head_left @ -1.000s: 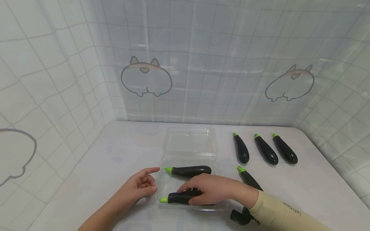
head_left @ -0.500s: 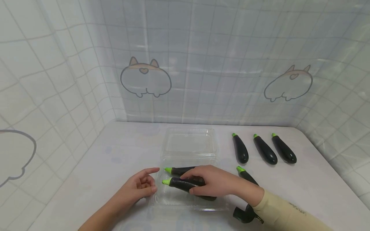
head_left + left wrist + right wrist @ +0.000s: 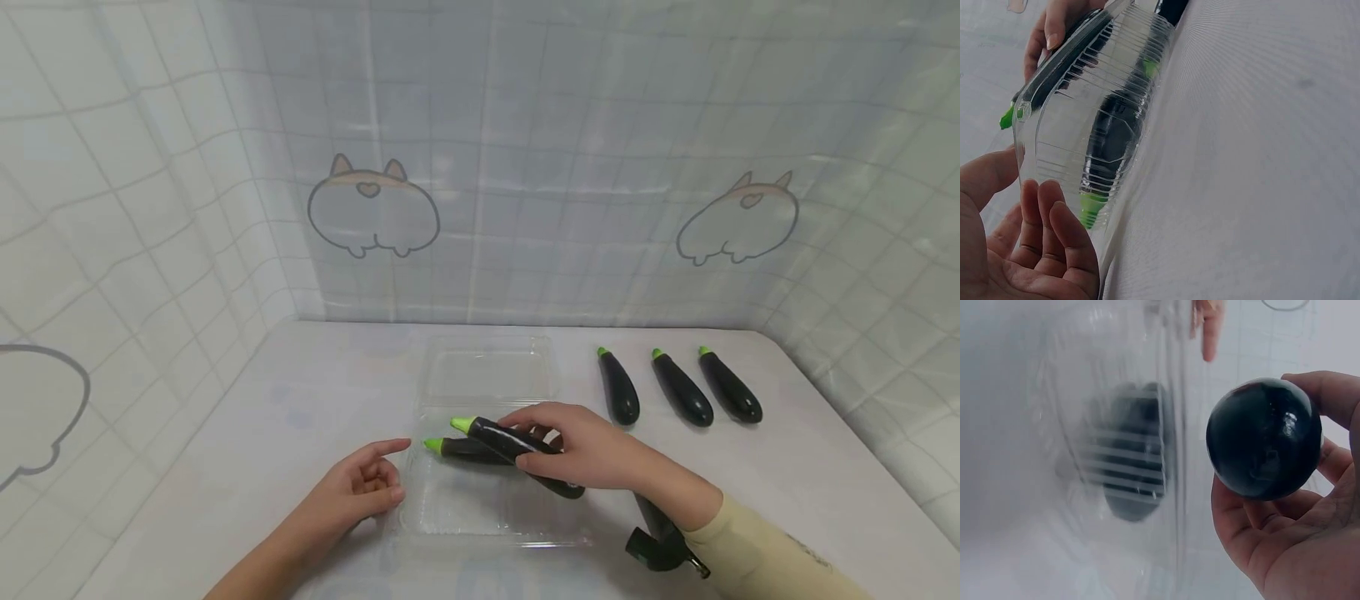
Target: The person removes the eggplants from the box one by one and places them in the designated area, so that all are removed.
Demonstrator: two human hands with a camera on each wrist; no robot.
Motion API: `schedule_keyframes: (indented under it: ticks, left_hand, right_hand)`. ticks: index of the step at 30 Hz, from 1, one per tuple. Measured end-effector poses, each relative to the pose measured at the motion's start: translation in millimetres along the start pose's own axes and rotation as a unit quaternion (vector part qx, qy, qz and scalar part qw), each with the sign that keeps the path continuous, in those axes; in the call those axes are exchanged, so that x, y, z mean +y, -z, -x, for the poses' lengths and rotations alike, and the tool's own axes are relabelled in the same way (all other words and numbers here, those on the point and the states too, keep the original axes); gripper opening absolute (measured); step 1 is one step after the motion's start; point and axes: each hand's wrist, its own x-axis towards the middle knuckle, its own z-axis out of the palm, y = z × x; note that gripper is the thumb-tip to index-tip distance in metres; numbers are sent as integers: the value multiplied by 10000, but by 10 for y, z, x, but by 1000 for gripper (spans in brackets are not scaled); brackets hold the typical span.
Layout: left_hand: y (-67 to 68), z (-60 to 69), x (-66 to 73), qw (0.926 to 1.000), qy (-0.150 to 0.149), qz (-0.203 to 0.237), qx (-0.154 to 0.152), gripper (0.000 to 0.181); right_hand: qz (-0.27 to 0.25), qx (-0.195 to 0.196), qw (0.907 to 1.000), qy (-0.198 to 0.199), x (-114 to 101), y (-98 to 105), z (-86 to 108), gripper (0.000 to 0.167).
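Note:
My right hand [image 3: 581,446] grips a dark eggplant [image 3: 491,437] with a green stem end, tilted above a clear plastic clamshell box [image 3: 450,512]. The right wrist view shows the round end of this held eggplant [image 3: 1260,440] between thumb and fingers. Lower down, a second eggplant [image 3: 465,450] lies in the box's far part, partly covered by the held one. At the box's left wall rests my left hand [image 3: 356,487], index finger extended and the others loosely bent. In the left wrist view, fingers [image 3: 1054,231] touch or nearly touch the ribbed wall.
The lid [image 3: 491,375] lies folded back behind the box. Several more eggplants are on the right: one in a row of three is the leftmost eggplant [image 3: 618,387], and another eggplant [image 3: 656,517] is partly hidden under my right forearm. A black wrist camera mount [image 3: 656,550] hangs there.
My right hand has lifted the nearer eggplant out of the box's front part and moved it up and to the right, over the other one. The left hand has stayed put.

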Motion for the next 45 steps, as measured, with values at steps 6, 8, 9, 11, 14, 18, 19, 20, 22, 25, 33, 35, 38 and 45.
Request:
schedule_keyframes:
  ticks: [6,8,9,11,14,18,19,20,22,25,33,35,38,45]
  left_hand:
    - [10,-17,-6,10000,-41,44,-35,67]
    - [17,-24,-7,10000,-33,45,-41,67]
    - [21,-27,-7,10000,-23,46,-41,68]
    - [31,-32,-8,10000,-17,36,-38,68]
    - [46,-37,-14,10000,-32,56,-31,68]
    - [60,-46,-30,9999,-58,109,-61,68]
    - [59,-48,-32,9999,-57,123,-68,68]
    - [60,-51,-34,9999,-56,129,-82,68]
    - [62,-54,-35,9998,-61,143,-107,68]
    - [64,-58,-31,9998,-76,125,-123,68]
    - [64,-60,-32,9999,-65,105,-85,68]
    - [62,-60,-33,9999,-51,109,-73,68]
    - [62,-60,-32,9999,-41,96,-53,68]
    - [57,-62,-25,9999,-51,79,-52,68]
  right_hand:
    - [106,391,9989,-228,55,127,138,42]
    - [139,509,9982,-282,83,163,185,42]
    - [136,567,9978,-311,97,181,209,42]
    - [103,676,9970,-366,130,217,255,42]
    - [58,816,9956,-447,178,273,325,41]
    - [160,990,9931,-603,248,349,423,41]
    - [194,1029,9923,-661,267,366,450,41]
    - [234,1079,9912,-726,283,381,477,41]
    - [307,1198,9887,-851,308,403,530,42]
    - [232,1352,9848,-1062,345,427,620,43]
    - [120,1589,9760,-1482,474,492,851,47]
    - [85,1656,9738,-1558,512,505,905,47]
    - [131,1720,9702,-1702,568,513,986,47]
    - [160,1845,9615,-2032,658,549,1163,51]
